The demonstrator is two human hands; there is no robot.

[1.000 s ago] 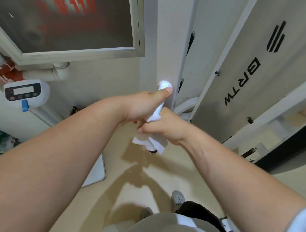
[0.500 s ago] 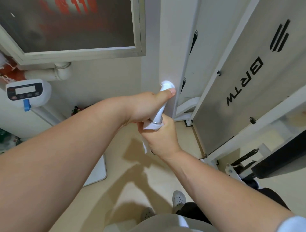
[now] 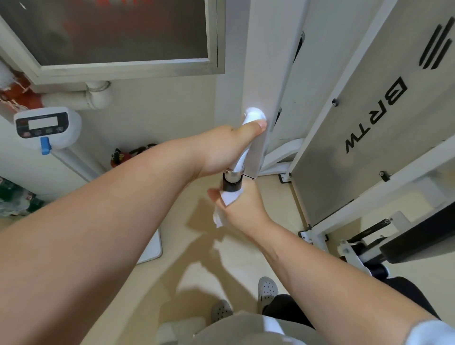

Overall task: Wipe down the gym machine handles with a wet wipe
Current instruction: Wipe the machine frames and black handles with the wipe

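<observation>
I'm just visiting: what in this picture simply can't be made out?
Head view:
- handle: its grip is hidden under the left hand, its lower end under the wet wipe and right hand.
- scale display: readout too small.
- red marks: blurred, cut off by the top edge.

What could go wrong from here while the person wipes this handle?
1. The left hand grips the upper part of the handle, so that stretch may be missed.
2. The right hand holds the wet wipe bunched around the black lower part. The wipe's loose tail hangs free below, so it may slip out of the grip or clean only one side.
</observation>
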